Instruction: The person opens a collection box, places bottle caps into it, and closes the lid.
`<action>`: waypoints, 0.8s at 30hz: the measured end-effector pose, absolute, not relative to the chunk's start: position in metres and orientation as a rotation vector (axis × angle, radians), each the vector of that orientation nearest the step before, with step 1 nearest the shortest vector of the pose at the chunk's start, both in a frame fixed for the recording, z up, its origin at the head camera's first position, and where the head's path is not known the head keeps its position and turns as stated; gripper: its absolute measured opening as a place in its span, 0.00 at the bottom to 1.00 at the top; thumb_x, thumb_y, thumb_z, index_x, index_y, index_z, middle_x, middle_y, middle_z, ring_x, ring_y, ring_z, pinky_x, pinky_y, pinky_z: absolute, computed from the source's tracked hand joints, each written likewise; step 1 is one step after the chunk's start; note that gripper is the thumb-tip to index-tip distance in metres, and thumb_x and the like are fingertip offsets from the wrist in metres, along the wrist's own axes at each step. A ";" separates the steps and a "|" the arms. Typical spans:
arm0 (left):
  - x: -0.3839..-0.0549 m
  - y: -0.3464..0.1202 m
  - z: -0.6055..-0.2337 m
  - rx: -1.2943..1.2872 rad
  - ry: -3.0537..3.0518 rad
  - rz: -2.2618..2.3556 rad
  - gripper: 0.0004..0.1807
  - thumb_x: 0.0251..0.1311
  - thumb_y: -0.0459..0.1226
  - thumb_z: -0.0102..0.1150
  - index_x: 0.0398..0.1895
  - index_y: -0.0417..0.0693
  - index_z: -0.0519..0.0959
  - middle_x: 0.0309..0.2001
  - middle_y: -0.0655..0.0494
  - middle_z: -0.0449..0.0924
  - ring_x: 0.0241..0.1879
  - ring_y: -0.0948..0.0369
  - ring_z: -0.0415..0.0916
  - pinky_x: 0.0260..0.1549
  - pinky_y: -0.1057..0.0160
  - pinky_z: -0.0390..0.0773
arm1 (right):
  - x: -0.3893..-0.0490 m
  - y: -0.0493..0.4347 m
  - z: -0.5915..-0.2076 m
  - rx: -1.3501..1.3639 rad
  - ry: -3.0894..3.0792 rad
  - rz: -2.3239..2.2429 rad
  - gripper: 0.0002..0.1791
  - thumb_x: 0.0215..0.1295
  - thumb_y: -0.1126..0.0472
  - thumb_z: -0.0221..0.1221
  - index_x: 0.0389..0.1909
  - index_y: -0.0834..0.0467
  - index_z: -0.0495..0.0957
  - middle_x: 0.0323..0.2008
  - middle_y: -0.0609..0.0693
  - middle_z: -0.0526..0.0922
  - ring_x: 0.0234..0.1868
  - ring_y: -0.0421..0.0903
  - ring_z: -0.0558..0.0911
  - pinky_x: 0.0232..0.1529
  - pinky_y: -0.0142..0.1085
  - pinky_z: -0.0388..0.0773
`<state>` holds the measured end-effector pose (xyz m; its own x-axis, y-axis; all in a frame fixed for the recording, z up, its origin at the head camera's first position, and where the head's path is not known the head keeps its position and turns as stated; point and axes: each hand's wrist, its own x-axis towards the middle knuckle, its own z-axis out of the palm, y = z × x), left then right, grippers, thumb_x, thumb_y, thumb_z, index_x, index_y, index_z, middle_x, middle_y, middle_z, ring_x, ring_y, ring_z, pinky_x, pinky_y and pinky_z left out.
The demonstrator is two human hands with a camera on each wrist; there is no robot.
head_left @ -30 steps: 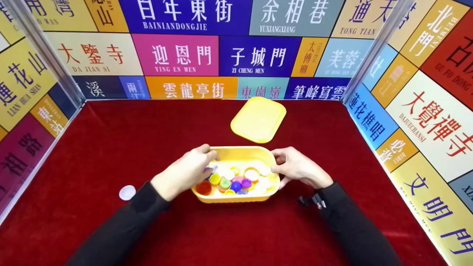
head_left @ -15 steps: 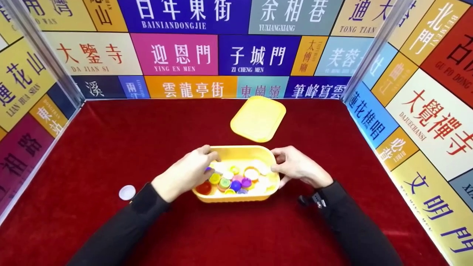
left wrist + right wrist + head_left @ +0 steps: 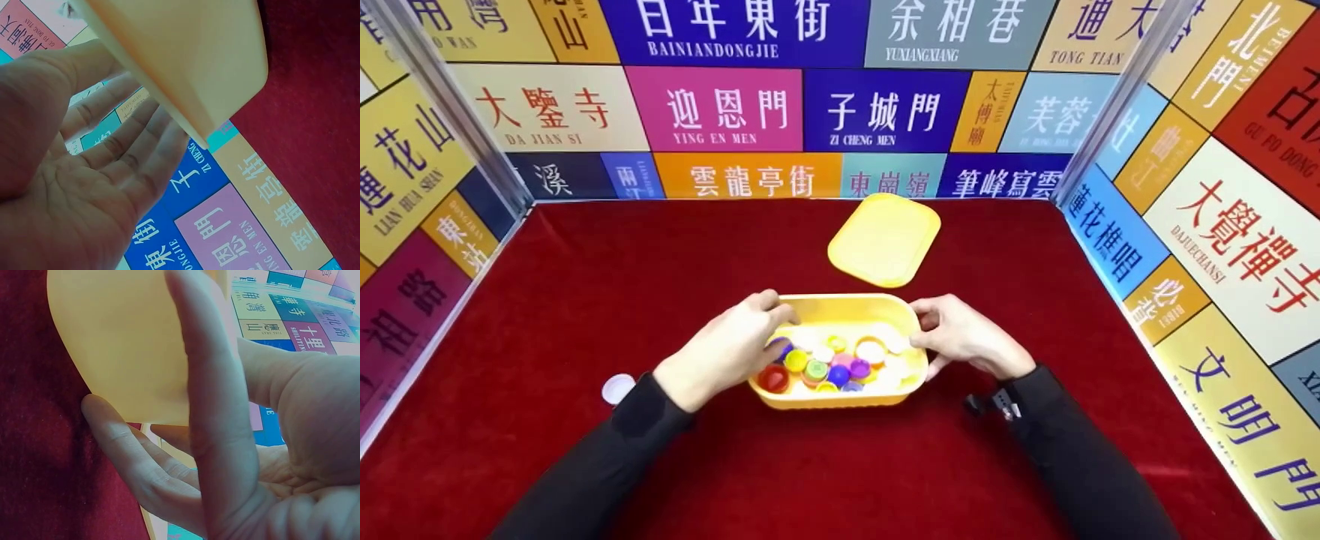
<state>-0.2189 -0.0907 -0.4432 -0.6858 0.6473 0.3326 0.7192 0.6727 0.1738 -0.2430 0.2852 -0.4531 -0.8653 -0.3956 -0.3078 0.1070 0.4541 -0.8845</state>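
Observation:
A yellow plastic box (image 3: 840,403) holds several coloured bottle caps, among them a red cap (image 3: 774,379), a green cap (image 3: 815,370) and a purple cap (image 3: 859,368). My left hand (image 3: 727,345) is over the box's left end, its fingertips past the rim above the caps. In the left wrist view the left fingers (image 3: 132,135) lie loosely extended and the palm shows bare. At the right end my right hand (image 3: 971,337) grips the box; in the right wrist view one finger lies along its wall (image 3: 124,343) and others reach its bottom edge.
Behind the box lies a yellow lid (image 3: 885,240) on the dark red cloth (image 3: 825,480). A white cap (image 3: 618,388) is at the left, beside my left sleeve. Printed panels (image 3: 720,109) stand around the back and sides.
My left hand has shifted slightly left, uncovering more of the red cap and a blue cap. Its sleeve now comes closer to the white cap. The right hand keeps its grip on the box.

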 end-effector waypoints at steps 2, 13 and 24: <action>-0.218 -0.094 -0.442 -1.077 -2.656 -0.418 0.18 0.68 0.36 0.84 0.56 0.41 0.89 0.48 0.44 0.85 0.45 0.47 0.87 0.49 0.50 0.95 | -0.243 0.285 -0.453 -0.240 2.233 -1.406 0.28 0.76 0.74 0.63 0.75 0.65 0.82 0.60 0.71 0.91 0.50 0.61 0.96 0.35 0.49 0.97; -0.218 -0.126 -0.440 -0.986 -2.640 -0.460 0.19 0.69 0.34 0.83 0.60 0.42 0.90 0.52 0.43 0.88 0.47 0.48 0.88 0.50 0.49 0.95 | -0.243 0.286 -0.455 -0.234 2.237 -1.412 0.27 0.76 0.74 0.64 0.75 0.65 0.82 0.59 0.70 0.91 0.52 0.62 0.95 0.35 0.50 0.97; -0.208 -0.197 -0.444 -0.792 -2.724 -0.554 0.17 0.70 0.31 0.79 0.60 0.43 0.91 0.53 0.42 0.89 0.50 0.46 0.90 0.56 0.43 0.93 | -0.245 0.287 -0.455 -0.241 2.234 -1.410 0.28 0.77 0.74 0.64 0.76 0.66 0.82 0.60 0.71 0.91 0.52 0.61 0.96 0.35 0.49 0.97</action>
<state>-0.2076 -0.1969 -0.4441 -0.8209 0.4606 0.3377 0.5559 0.7800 0.2873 -0.2448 0.2867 -0.4552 -0.8672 -0.3936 -0.3050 0.1060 0.4524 -0.8855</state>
